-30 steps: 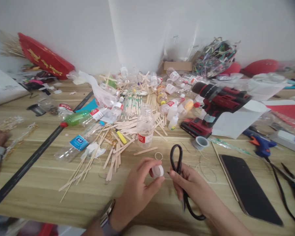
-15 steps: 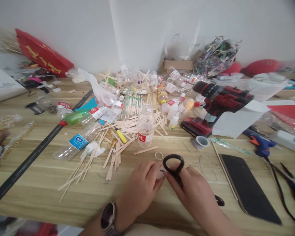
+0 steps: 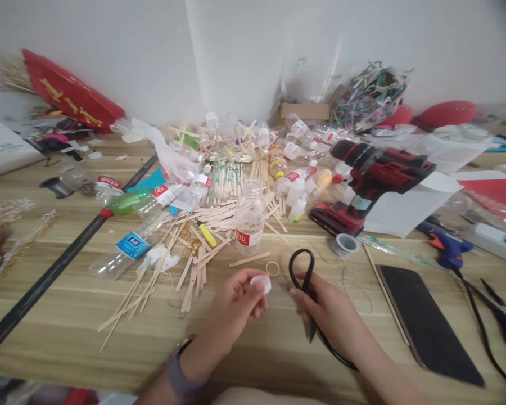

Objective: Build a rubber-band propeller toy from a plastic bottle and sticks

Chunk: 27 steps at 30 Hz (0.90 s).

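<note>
While the left hand (image 3: 238, 304) pinches a white plastic bottle cap (image 3: 261, 284) between thumb and curled fingers, the right hand (image 3: 331, 309) is folded around black-handled scissors (image 3: 307, 281), a blade pointing down above the wooden table (image 3: 67, 349). From where I stand, the cap is near a thin pale ring (image 3: 272, 275); beyond it, an uncapped clear plastic bottle (image 3: 249, 222) stands upright beside scattered wooden craft sticks (image 3: 219, 214).

Single head-worn view, facing forward and down, left hand (image 3: 236, 306) and right hand (image 3: 328, 308) near, wall (image 3: 240, 62) beyond
</note>
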Tool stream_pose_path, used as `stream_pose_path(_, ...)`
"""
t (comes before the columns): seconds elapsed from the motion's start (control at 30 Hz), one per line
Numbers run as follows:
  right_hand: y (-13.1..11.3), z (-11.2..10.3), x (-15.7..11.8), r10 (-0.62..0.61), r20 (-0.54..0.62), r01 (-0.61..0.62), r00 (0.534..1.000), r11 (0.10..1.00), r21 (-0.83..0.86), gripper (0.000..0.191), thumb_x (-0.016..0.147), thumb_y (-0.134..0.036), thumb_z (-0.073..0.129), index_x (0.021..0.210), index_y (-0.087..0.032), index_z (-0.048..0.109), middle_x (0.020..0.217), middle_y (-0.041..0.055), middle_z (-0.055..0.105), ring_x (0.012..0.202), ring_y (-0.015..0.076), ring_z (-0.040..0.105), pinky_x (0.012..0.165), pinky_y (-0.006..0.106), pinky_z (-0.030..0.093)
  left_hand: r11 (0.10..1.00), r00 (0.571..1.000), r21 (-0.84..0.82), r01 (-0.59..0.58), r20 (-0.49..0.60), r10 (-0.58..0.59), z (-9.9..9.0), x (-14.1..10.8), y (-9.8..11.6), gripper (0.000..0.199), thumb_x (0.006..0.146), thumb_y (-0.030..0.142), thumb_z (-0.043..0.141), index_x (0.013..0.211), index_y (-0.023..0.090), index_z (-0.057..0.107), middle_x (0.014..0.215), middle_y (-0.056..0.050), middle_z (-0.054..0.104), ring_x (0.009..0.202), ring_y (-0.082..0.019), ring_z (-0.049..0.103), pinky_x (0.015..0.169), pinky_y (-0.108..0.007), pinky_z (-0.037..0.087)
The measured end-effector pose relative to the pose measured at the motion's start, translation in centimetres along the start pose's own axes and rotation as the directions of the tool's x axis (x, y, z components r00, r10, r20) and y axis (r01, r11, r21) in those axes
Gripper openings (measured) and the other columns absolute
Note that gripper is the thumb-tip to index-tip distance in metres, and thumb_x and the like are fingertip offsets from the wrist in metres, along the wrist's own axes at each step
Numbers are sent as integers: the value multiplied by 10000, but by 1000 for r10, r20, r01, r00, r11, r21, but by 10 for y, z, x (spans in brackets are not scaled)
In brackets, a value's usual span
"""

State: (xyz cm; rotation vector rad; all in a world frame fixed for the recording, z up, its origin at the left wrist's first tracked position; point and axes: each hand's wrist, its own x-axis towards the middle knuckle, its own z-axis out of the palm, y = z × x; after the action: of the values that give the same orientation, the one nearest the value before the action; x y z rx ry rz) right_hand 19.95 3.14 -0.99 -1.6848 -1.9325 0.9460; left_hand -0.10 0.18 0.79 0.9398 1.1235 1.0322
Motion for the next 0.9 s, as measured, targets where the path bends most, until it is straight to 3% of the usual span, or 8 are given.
stream_pose_path(0.13, 7, 3, 4, 5, -68, -13, 998, 994, -110, 322, 842, -364, 547, 1036, -128, 648, 763, 113, 715, 707, 308, 698, 664, 412, 530, 795, 960, -542, 272, 93, -265, 10, 5, 1, 503, 851, 613, 638, 864, 111, 651, 563, 41, 519, 448, -40, 389, 452, -158, 283)
stream_pose_path(0.2, 6, 3, 3, -35, -161, 10, 986, 988, -152, 374, 856, -362, 544, 1106, -103, 646, 960, 195, 717, 900, 368, 689, 811, 503, 519, 635, 908, -663, 396, 182, -377, 15, 8, 2, 485, 952, 551, 524, 846, 95, 651, 563, 35, 503, 432, -30, 386, 432, -140, 280)
stream_pose_path(0.3, -5, 2, -2, -280, -270, 238, 921, 955, -178, 336, 925, -345, 529, 1159, -136, 649, 1099, 189, 688, 1042, 342, 654, 907, 493, 512, 516, 867, -730, 448, 214, -450, 22, 11, 5, 542, 1027, 496, 346, 849, 82, 648, 604, 10, 521, 447, -40, 432, 430, -138, 322)
stream_pose_path(0.43, -25, 3, -4, -527, -218, 505, 821, 849, -153, 237, 959, -264, 552, 1155, -185, 658, 1056, 119, 699, 984, 257, 670, 824, 384, 560, 524, 895, -763, 378, 156, -418, 32, 10, 2, 432, 983, 485, 491, 864, 100, 647, 678, -1, 566, 506, -54, 474, 493, -160, 397)
stream_pose_path(0.57, -36, 0, -1, -537, -156, 529, 829, 844, -90, 206, 960, -205, 543, 1111, -191, 683, 910, 77, 710, 839, 230, 678, 719, 358, 561, 653, 950, -703, 283, 110, -293, 33, 6, -5, 415, 691, 469, 857, 811, 127, 655, 687, 18, 581, 570, -66, 479, 544, -178, 394)
stream_pose_path(0.73, -33, -17, -1, -543, -46, 545, 838, 833, 97, 230, 958, -194, 521, 1058, -251, 719, 933, 48, 730, 847, 186, 700, 727, 295, 568, 752, 940, -565, 340, 171, -296, 26, 0, -6, 410, 595, 429, 914, 733, 127, 673, 636, 20, 560, 581, -79, 452, 559, -203, 348)
stream_pose_path(0.8, -22, -34, 3, -466, -115, 476, 877, 875, 83, 227, 951, -255, 527, 1069, -265, 721, 968, 53, 751, 865, 211, 713, 751, 331, 577, 732, 909, -540, 415, 215, -356, 23, 0, -7, 454, 588, 466, 901, 791, 119, 690, 671, 13, 569, 585, -80, 450, 563, -209, 339)
stream_pose_path(0.9, 5, -71, 22, -115, -469, 168, 876, 983, 72, 286, 914, -446, 578, 1099, -264, 698, 1072, 93, 748, 933, 298, 703, 859, 484, 546, 710, 887, -533, 460, 229, -402, 21, 4, -7, 505, 618, 506, 849, 888, 112, 687, 690, 20, 554, 574, -77, 441, 567, -213, 331)
